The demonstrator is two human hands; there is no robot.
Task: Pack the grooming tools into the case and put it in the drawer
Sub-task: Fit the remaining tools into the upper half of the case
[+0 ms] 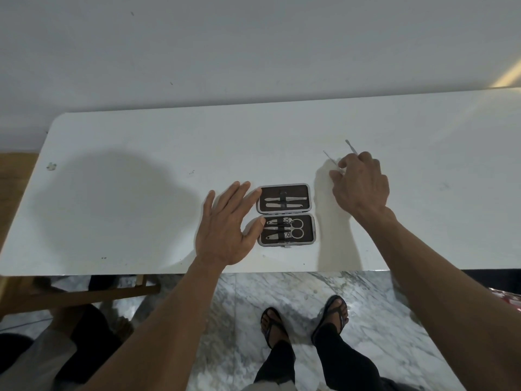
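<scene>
Currently the right hand [361, 182] pinches 2 slim metal tools [332, 160] above the bench [141, 193], their long axes running up-left, away from the person. The open case [285, 214] lies down-left of that hand, near the front edge. The left hand [225, 224], open and spread flat, touches the case's left side.
</scene>
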